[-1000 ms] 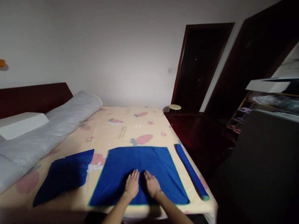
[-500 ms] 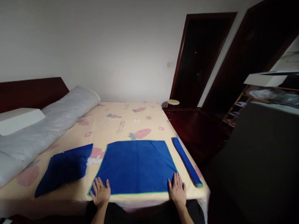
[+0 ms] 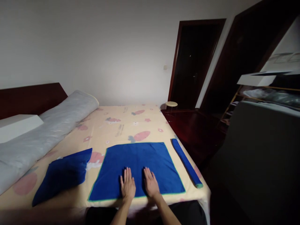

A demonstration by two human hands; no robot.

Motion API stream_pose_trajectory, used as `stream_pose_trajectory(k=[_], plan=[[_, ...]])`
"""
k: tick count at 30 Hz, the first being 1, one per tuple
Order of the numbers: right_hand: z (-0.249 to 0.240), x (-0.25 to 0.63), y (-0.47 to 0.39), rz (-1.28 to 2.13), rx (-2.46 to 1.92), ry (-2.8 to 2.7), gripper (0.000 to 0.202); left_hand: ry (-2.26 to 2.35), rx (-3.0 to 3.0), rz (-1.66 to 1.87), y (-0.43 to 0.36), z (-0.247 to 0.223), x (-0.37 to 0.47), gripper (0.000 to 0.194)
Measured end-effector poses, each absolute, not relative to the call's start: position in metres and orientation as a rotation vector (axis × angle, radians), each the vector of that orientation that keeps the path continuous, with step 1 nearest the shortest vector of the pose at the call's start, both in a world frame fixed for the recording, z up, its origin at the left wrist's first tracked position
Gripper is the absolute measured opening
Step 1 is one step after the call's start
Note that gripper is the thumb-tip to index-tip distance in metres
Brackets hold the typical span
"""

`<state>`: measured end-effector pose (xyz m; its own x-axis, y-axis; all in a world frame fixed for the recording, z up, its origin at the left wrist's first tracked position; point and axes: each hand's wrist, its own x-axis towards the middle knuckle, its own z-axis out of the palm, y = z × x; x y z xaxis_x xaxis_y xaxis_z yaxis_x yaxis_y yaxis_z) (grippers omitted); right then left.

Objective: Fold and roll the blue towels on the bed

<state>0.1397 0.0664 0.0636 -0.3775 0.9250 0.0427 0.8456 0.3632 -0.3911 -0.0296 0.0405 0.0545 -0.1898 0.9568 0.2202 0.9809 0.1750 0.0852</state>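
Note:
A blue cloth [image 3: 138, 156] with a green edge lies spread flat on the bed. My left hand [image 3: 128, 185] rests palm down over its near part, left of the middle, fingers stretched out and holding nothing. To the right of it, my right hand [image 3: 151, 182] lies flat on the same cloth, also with nothing in it. A rolled blue cloth [image 3: 186, 162] with a green end is by the bed's right edge. On the left side sits a folded or bunched blue cloth [image 3: 65, 173].
The bed [image 3: 117, 125] has a patterned sheet. A long grey roll [image 3: 53, 125] and a white box [image 3: 20, 125] are at the left. Beyond the right edge stand a round stool [image 3: 171, 103], a dark grey surface [image 3: 257, 156] and a shelf with a white box [image 3: 255, 80].
Both my hands have moved inward from the near corners of the spread cloth to its middle part, and lie closer together. The camera view has shifted slightly.

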Motion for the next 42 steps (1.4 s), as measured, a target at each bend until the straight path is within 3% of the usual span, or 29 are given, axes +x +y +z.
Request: stream_pose_trajectory(k=[4,10,14,17,21,25,35,38,42], plan=[[0.060,0.118,0.066,0.567,-1.306,-2.545,0.059,-2.197,-2.343,-0.191,0.041,0.046,-0.016,0.055],[0.056,0.160,0.063,0.443,-1.446,-2.497,0.055,-2.250,-2.307,-0.220,0.030,0.052,-0.060,0.057],[0.052,0.215,0.065,0.328,-1.729,-2.380,0.056,-2.496,-1.986,-0.194,0.022,0.053,-0.103,0.057],[0.042,0.261,0.064,0.205,-1.988,-2.208,0.060,-2.793,-1.369,-0.274,0.011,0.047,-0.142,0.059],[0.030,0.295,0.064,0.143,-2.140,-2.082,0.063,-2.836,-0.981,-0.447,-0.001,0.042,-0.180,0.065],[0.033,0.273,0.073,0.135,-2.159,-2.033,0.061,-2.718,-1.143,-0.482,0.006,0.049,-0.176,0.062],[0.073,0.115,0.085,0.613,-1.337,-2.562,0.060,-2.204,-2.298,-0.280,0.066,0.058,-0.032,0.055],[0.066,0.126,0.094,0.592,-1.282,-2.592,0.057,-2.202,-2.342,-0.240,0.066,0.053,-0.039,0.053],[0.049,0.198,0.113,0.354,-1.636,-2.372,0.059,-2.459,-1.916,-0.145,0.057,0.050,-0.108,0.055]])
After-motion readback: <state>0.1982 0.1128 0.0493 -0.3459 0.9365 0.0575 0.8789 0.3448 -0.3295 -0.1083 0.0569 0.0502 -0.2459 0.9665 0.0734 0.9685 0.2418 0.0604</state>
